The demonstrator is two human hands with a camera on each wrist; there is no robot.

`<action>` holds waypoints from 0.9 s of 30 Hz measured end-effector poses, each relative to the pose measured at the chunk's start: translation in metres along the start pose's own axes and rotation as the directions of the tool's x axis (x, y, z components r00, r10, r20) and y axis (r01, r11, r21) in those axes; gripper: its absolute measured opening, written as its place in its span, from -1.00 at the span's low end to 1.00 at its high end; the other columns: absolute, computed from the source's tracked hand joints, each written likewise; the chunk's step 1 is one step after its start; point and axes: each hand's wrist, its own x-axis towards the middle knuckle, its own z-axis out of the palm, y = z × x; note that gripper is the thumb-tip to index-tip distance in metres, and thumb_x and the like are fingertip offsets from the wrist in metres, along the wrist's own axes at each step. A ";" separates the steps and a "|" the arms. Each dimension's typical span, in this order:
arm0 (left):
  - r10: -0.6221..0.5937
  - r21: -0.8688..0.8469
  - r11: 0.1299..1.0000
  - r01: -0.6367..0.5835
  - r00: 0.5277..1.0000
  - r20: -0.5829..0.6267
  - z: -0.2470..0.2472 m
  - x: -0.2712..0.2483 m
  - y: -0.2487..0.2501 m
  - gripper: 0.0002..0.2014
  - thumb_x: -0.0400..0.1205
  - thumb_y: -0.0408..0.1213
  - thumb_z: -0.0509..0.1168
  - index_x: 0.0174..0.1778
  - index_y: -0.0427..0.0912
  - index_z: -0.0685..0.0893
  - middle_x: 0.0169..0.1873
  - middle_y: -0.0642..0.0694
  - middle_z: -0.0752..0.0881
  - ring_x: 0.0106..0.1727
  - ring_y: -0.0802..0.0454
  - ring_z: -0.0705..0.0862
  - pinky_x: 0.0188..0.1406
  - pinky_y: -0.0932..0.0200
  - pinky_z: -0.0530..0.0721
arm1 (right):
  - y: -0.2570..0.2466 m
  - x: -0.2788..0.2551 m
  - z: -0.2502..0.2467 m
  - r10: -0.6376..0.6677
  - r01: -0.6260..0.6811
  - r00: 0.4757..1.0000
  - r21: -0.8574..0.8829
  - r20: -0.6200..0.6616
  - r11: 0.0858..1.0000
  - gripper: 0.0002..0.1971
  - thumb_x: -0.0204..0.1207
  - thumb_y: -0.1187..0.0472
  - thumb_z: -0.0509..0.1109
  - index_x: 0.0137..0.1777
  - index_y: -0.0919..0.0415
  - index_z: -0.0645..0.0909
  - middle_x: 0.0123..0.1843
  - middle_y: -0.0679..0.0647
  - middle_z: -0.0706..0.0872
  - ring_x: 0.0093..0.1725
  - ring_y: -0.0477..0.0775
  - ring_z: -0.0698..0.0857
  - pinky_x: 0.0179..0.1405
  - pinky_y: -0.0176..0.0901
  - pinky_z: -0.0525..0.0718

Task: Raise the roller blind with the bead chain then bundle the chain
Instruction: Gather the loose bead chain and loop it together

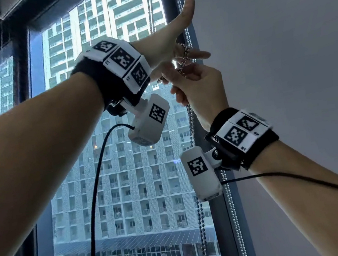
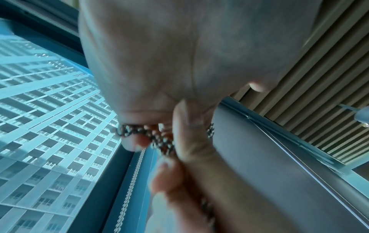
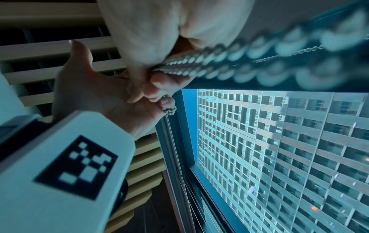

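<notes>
So I've got both hands up by the dark window frame (image 1: 174,12): left hand (image 1: 168,39) spread wide, thumb up, with loops of the silver metal bead chain (image 1: 185,55) wrapped round its fingers. Right hand (image 1: 201,91), just below and touching, pinches the chain. The slack hangs straight down under it, so I reckon the next wrap feeds upward.

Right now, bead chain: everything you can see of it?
The bead chain is a string of small shiny silver balls, metal by the look. Several turns are wound round the fingers of the left hand, thumb raised. The right hand just below grips the strands in a closed grip. From there it hangs in long strands along the dark window frame, beside the grey wall.
</notes>
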 end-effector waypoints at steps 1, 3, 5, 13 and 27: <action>-0.005 0.008 1.000 0.005 1.000 0.009 0.000 0.001 -0.001 -0.29 0.60 0.34 -0.26 0.64 0.17 -0.28 0.26 -0.22 0.71 0.04 -0.51 0.67 0.14 -0.41 0.54 | -0.001 0.000 0.000 -0.007 0.007 1.000 0.003 0.006 1.000 -0.66 0.49 0.12 0.53 -0.12 0.48 0.68 -0.33 0.27 0.74 -0.58 -0.01 0.53 -0.61 -0.24 0.44; -0.009 0.009 1.000 0.009 1.000 0.020 -0.003 0.004 -0.004 -0.25 0.58 0.36 -0.27 0.64 0.13 -0.28 0.18 -0.16 0.77 0.12 -0.56 0.68 0.17 -0.42 0.57 | -0.003 0.000 -0.001 -0.003 0.002 1.000 0.029 0.026 1.000 -0.71 0.56 0.12 0.41 -0.15 0.41 0.70 -0.32 0.26 0.75 -0.55 0.02 0.53 -0.60 -0.22 0.41; -0.007 0.003 1.000 0.007 0.999 0.049 -0.008 0.009 -0.005 -0.18 0.52 0.41 -0.27 0.66 0.11 -0.25 0.05 -0.14 0.82 0.09 -0.40 0.74 0.11 -0.30 0.62 | -0.006 0.001 -0.004 0.024 -0.028 0.998 0.066 0.054 0.997 -0.76 0.56 0.24 0.24 -0.20 0.32 0.69 -0.33 0.25 0.74 -0.55 0.03 0.55 -0.61 -0.22 0.42; 0.003 -0.020 1.000 -0.002 0.999 0.033 -0.009 0.008 -0.012 -0.22 0.58 0.35 -0.37 0.69 0.01 0.00 0.52 -0.30 0.46 -0.06 0.06 0.84 0.10 -0.29 0.69 | -0.001 0.000 -0.011 0.012 -0.002 0.982 -0.055 0.189 0.998 -0.88 0.65 0.43 0.26 0.00 0.32 0.62 -0.25 0.07 0.84 -0.26 0.10 0.85 -0.37 -0.18 0.73; -0.003 -0.027 1.000 0.003 0.999 0.035 -0.024 0.013 -0.015 -0.13 0.50 0.44 -0.34 0.68 0.05 0.00 -0.03 -0.02 0.86 0.28 -0.27 0.70 0.29 -0.36 0.50 | -0.002 0.004 -0.005 -0.037 0.043 0.996 -0.086 0.076 0.995 -0.93 0.62 0.33 0.33 0.01 0.28 0.64 -0.29 0.10 0.82 -0.32 0.05 0.83 -0.52 -0.21 0.68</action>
